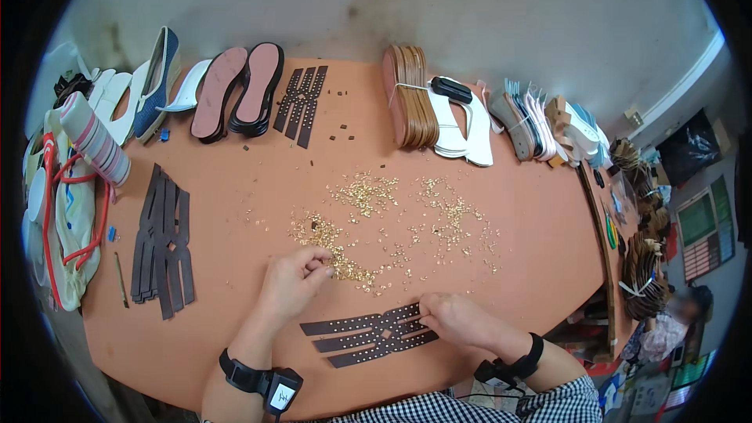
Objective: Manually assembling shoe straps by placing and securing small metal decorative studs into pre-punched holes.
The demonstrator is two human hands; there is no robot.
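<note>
A dark brown strappy sandal upper point(368, 334), dotted with rows of small pale studs, lies on the table near its front edge. My right hand point(454, 319) has its fingers closed on the upper's far right end. Further left and a little farther off, my left hand point(294, 286) is held in a pinch at the edge of the loose gold studs point(321, 236). What sits between its fingertips, if anything, is too small to make out. More gold studs point(450, 215) are scattered in patches across the middle of the table.
Plain dark uppers point(163, 239) are stacked at left, beside a thin stick point(121, 280). Another studded upper point(301, 106) lies at the back, by pink-topped soles point(258, 86). Bundled soles point(411, 98) stand along the wall. A person point(674, 317) is at far right.
</note>
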